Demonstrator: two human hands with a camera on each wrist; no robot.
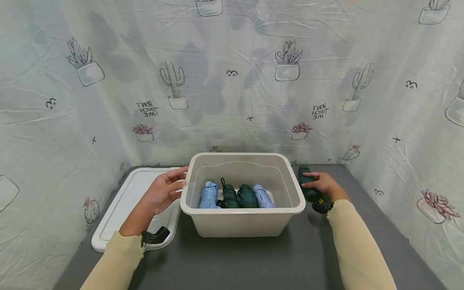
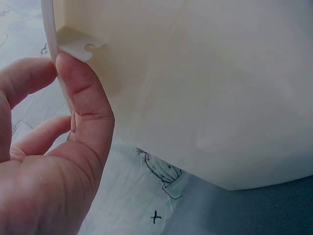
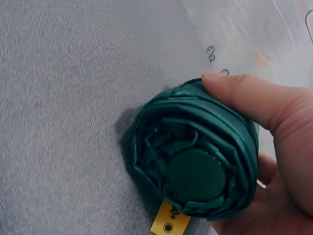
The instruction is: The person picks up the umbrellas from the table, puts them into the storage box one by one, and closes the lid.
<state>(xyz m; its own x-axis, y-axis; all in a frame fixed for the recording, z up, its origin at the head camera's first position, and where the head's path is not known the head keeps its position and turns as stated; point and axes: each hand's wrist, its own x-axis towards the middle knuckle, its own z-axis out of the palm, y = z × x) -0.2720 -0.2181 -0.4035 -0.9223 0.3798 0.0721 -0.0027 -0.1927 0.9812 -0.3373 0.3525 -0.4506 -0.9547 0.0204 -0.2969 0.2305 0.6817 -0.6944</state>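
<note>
**Bin steadied at one side, green umbrella gripped at the other**

While a white lid lies flat on the grey table at the 9 o'clock side of the scene, the left hand is held against the left wall of the beige bin, with fingers nearly straight and the thumb tip set under the rim, as is seen in the left wrist view; nothing is enclosed by it. Inside the bin, four folded umbrellas are laid side by side: a light blue umbrella at the left, two dark green umbrellas in the middle, and a second light blue one at the right. At the 3 o'clock side of the bin, just beside its right wall, a folded dark green umbrella rests on the table and is gripped by the right hand, whose fingers and thumb are curled round it. A yellow tag is seen at its end.
</note>
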